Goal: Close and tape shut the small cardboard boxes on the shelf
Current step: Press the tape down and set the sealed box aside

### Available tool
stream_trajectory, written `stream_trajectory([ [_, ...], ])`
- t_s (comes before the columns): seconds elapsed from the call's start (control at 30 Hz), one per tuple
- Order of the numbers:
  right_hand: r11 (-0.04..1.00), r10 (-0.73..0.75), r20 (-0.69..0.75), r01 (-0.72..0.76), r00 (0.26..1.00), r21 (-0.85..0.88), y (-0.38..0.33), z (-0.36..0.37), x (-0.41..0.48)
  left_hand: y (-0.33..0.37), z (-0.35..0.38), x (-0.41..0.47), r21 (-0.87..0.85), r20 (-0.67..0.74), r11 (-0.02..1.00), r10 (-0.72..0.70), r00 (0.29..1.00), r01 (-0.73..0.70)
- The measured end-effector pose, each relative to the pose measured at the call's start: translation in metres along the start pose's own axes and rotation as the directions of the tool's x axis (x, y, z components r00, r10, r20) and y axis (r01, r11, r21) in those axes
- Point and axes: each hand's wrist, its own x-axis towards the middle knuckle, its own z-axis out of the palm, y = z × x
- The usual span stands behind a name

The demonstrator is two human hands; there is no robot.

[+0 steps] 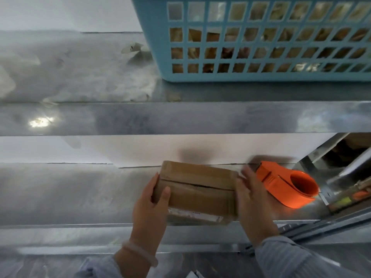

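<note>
Left hand (149, 205) grips cardboard box (197, 189), thumb pinning flap; right hand (252, 197), fingers straight, braces right end; tape dispenser (291, 183) sits just beside, likely for reach.

No writing can be read anywhere in the frame. At lower centre, a pale label (195, 214) runs along the near side of the cardboard box (197, 189); its print is too blurred to make out.
</note>
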Motion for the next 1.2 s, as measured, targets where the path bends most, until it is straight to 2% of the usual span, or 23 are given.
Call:
stream_trajectory([
  [0.07,0.959,-0.053,0.222,0.112,0.974,-0.262,-0.002,0.007,-0.003,0.0,-0.001,0.001,0.073,0.028,0.995,0.072,0.997,-0.074],
  [0.13,0.877,-0.07,0.331,0.216,0.941,-0.429,-0.001,0.01,0.001,-0.004,-0.004,0.011,0.225,0.124,0.95,0.193,0.973,-0.217],
  [0.17,0.82,-0.128,0.345,0.295,0.93,-0.491,0.001,0.011,0.004,-0.006,-0.005,0.018,0.314,0.192,0.897,0.261,0.946,-0.311],
  [0.23,0.619,-0.306,0.402,0.501,0.863,-0.605,0.001,0.011,0.011,-0.012,-0.005,0.034,0.461,0.341,0.72,0.397,0.852,-0.519],
  [0.3,0.448,-0.34,0.498,0.602,0.798,-0.66,0.001,0.012,0.017,-0.015,-0.006,0.044,0.533,0.463,0.566,0.427,0.777,-0.629],
  [0.37,0.345,-0.325,0.54,0.629,0.777,-0.697,-0.003,0.014,0.022,-0.013,-0.007,0.05,0.585,0.513,0.465,0.423,0.747,-0.665],
  [0.43,0.285,-0.346,0.555,0.649,0.756,-0.706,-0.009,0.016,0.023,-0.006,-0.006,0.053,0.62,0.53,0.407,0.414,0.74,-0.671],
  [0.5,0.251,-0.37,0.571,0.671,0.733,-0.698,-0.01,0.02,0.022,-0.004,-0.003,0.052,0.607,0.542,0.401,0.422,0.726,-0.686],
  [0.6,0.252,-0.394,0.607,0.716,0.69,-0.651,-0.008,0.022,0.02,-0.006,-0.002,0.05,0.524,0.644,0.311,0.464,0.608,-0.793],
  [0.67,0.237,-0.396,0.622,0.729,0.676,-0.642,-0.007,0.023,0.024,-0.007,0.001,0.054,0.511,0.682,0.26,0.457,0.571,-0.819],
  [0.77,0.258,-0.374,0.619,0.718,0.691,-0.646,-0.01,0.025,0.028,-0.004,0.003,0.06,0.51,0.661,0.29,0.471,0.585,-0.81],
  [0.83,0.305,-0.361,0.595,0.694,0.718,-0.652,-0.01,0.025,0.029,-0.004,0.003,0.06,0.483,0.623,0.364,0.497,0.604,-0.797],
  [0.87,0.351,-0.342,0.571,0.665,0.746,-0.659,-0.009,0.026,0.028,-0.006,0.003,0.058,0.475,0.583,0.426,0.503,0.638,-0.77],
  [0.93,0.44,-0.31,0.478,0.569,0.822,-0.695,-0.004,0.028,0.027,-0.009,0.002,0.05,0.477,0.458,0.591,0.464,0.758,-0.65],
  [1.0,0.464,-0.274,0.408,0.492,0.871,-0.737,-0.001,0.032,0.026,-0.012,0.003,0.047,0.447,0.379,0.72,0.386,0.841,-0.531],
  [1.07,0.483,-0.246,0.427,0.492,0.87,-0.724,-0.004,0.031,0.03,-0.013,0.003,0.052,0.403,0.402,0.767,0.342,0.849,-0.5],
  [1.2,0.603,-0.188,0.486,0.491,0.854,-0.629,-0.01,0.016,0.037,-0.013,-0.009,0.061,0.357,0.472,0.789,0.31,0.825,-0.5],
])
